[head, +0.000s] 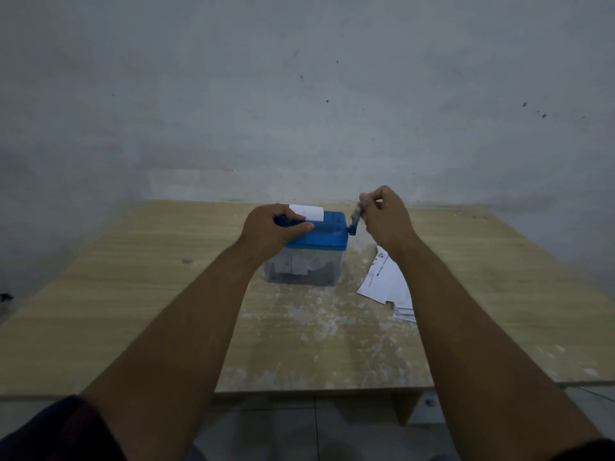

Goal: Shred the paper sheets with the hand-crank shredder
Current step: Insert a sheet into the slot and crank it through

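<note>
1. A paper sheet (309, 211) stands in the hand-crank shredder (309, 261) slot, on the counter (133, 294).
2. The left hand (269, 229) grips its lid (329, 229); the right hand (386, 217) pinches the crank handle (356, 217).
3. Cranking step, likely; next: steady turns, then the spare sheets (386, 282) right of the shredder.

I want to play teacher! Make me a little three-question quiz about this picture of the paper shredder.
1. True or false: the right hand pinches the crank handle of the shredder.
2. Pick one: the shredder's top is A) red, B) blue, C) green.
3. Fill in the gap: the spare paper sheets lie on the table on the shredder's ____ side.

Key: 1 true; 2 B; 3 right.
</note>
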A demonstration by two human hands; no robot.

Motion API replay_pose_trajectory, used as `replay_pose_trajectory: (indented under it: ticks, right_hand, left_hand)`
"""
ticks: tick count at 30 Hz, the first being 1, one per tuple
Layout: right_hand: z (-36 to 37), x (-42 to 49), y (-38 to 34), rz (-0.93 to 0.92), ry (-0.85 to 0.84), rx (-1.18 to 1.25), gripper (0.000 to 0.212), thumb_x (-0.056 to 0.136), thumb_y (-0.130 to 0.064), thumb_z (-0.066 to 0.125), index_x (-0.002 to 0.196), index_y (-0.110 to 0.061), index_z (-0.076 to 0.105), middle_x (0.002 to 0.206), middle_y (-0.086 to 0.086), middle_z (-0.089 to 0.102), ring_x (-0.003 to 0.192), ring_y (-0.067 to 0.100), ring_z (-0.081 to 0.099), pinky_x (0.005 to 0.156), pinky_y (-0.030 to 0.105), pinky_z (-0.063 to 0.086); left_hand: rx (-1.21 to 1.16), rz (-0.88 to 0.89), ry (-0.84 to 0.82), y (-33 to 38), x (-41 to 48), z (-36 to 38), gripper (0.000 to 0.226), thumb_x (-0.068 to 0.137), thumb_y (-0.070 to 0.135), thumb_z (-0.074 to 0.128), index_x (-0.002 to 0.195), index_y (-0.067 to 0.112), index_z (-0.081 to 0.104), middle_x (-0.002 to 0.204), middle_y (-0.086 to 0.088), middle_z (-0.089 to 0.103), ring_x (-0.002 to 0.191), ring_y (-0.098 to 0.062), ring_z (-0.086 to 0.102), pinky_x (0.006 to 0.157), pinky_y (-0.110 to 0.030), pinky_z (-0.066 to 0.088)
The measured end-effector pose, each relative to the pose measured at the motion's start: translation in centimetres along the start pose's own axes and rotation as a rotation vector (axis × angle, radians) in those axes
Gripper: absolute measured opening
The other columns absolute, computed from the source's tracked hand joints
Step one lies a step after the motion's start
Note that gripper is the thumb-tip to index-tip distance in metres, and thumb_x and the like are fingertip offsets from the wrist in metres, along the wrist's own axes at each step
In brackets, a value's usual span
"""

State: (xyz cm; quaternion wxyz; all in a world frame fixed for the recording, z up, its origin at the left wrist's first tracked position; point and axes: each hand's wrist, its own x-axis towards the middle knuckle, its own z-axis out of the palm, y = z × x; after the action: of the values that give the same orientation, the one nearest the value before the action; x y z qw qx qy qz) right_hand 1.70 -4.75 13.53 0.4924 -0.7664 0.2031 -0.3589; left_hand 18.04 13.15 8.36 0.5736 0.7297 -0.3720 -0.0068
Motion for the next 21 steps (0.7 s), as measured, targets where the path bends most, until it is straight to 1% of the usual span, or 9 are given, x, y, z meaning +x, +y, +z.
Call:
replay_pose_trajectory:
  ticks: [3, 6, 8, 10, 12, 14, 16, 19, 21]
  right_hand:
    - [0.5, 1.7, 0.4, 0.02, -0.001, 0.045, 0.022, 0.111, -0.024, 0.052, 0.096, -0.008, 0.047, 0.074, 0.003, 0.063, 0.047, -0.001, 0.053, 0.05, 0.014, 0.042]
    - [0.8, 3.1, 1.5, 0.064, -0.021, 0.025, 0.029, 0.11, -0.031, 0.053, 0.092, -0.01, 0.046, 0.063, -0.003, 0.06, 0.049, 0.006, 0.049, 0.052, 0.026, 0.043]
    - [1.1, 3.3, 2.6, 0.106, -0.041, 0.003, 0.027, 0.11, -0.03, 0.052, 0.093, -0.009, 0.048, 0.055, -0.01, 0.06, 0.05, 0.008, 0.048, 0.056, 0.033, 0.048]
    - [1.6, 3.3, 3.6, 0.133, -0.026, 0.021, 0.025, 0.11, -0.027, 0.052, 0.095, -0.008, 0.05, 0.06, -0.008, 0.063, 0.058, 0.013, 0.051, 0.064, 0.043, 0.056]
    - [2.1, 3.4, 4.1, 0.14, 0.005, 0.04, 0.024, 0.11, -0.027, 0.051, 0.096, -0.008, 0.05, 0.072, 0.002, 0.065, 0.067, 0.02, 0.056, 0.071, 0.051, 0.061]
    - [2.3, 3.4, 4.9, 0.177, -0.011, -0.007, 0.022, 0.109, -0.025, 0.053, 0.094, -0.008, 0.05, 0.077, 0.007, 0.064, 0.068, 0.021, 0.057, 0.066, 0.047, 0.061]
    - [2.4, 2.8, 6.4, 0.263, -0.065, -0.062, 0.021, 0.108, -0.021, 0.054, 0.09, -0.011, 0.05, 0.075, 0.009, 0.06, 0.065, 0.022, 0.053, 0.058, 0.042, 0.053]
    - [2.9, 0.2, 8.3, 0.389, -0.069, 0.004, 0.02, 0.109, -0.017, 0.047, 0.089, -0.013, 0.05, 0.076, 0.012, 0.055, 0.065, 0.022, 0.046, 0.056, 0.034, 0.044]
    - [3.2, -1.6, 8.5, 0.422, -0.042, -0.007, 0.02, 0.111, -0.021, 0.044, 0.096, -0.012, 0.054, 0.083, 0.011, 0.057, 0.068, 0.021, 0.05, 0.056, 0.033, 0.046]
  left_hand:
    - [-0.014, 0.005, 0.029, -0.1, 0.0, 0.3, 0.024, 0.075, 0.036, 0.096, 0.088, 0.022, 0.084, 0.095, 0.005, 0.077, 0.086, -0.006, 0.07, 0.069, -0.016, 0.055]
    - [-0.04, 0.016, 0.042, -0.1, -0.2, 0.6, 0.03, 0.067, 0.038, 0.099, 0.086, 0.021, 0.083, 0.095, 0.006, 0.078, 0.087, -0.007, 0.072, 0.074, -0.02, 0.06]
    - [-0.069, 0.025, 0.034, -0.1, -0.3, 0.6, 0.031, 0.065, 0.04, 0.099, 0.085, 0.022, 0.082, 0.095, 0.004, 0.078, 0.088, -0.01, 0.073, 0.076, -0.024, 0.061]
    - [-0.082, 0.03, 0.032, 0.0, -0.4, 0.7, 0.03, 0.064, 0.039, 0.099, 0.084, 0.023, 0.081, 0.095, 0.004, 0.078, 0.089, -0.01, 0.073, 0.077, -0.024, 0.061]
    - [-0.084, 0.025, 0.036, -0.2, -0.3, 0.7, 0.032, 0.063, 0.041, 0.098, 0.084, 0.025, 0.081, 0.096, 0.004, 0.078, 0.09, -0.011, 0.074, 0.078, -0.026, 0.062]
    - [-0.077, 0.026, 0.039, -0.3, -0.4, 0.7, 0.035, 0.061, 0.045, 0.097, 0.085, 0.024, 0.081, 0.096, 0.005, 0.078, 0.091, -0.011, 0.074, 0.08, -0.029, 0.063]
    - [-0.067, 0.018, 0.042, -0.3, -0.3, 0.8, 0.038, 0.061, 0.045, 0.097, 0.087, 0.021, 0.082, 0.097, 0.006, 0.078, 0.091, -0.01, 0.074, 0.082, -0.03, 0.064]
    - [-0.058, 0.022, 0.045, -0.3, -0.3, 0.9, 0.037, 0.064, 0.042, 0.098, 0.088, 0.019, 0.082, 0.096, 0.007, 0.078, 0.09, -0.008, 0.073, 0.082, -0.03, 0.064]
    - [-0.045, 0.029, 0.047, -0.3, -0.3, 0.9, 0.036, 0.065, 0.043, 0.098, 0.088, 0.021, 0.082, 0.096, 0.008, 0.077, 0.09, -0.007, 0.073, 0.081, -0.029, 0.063]
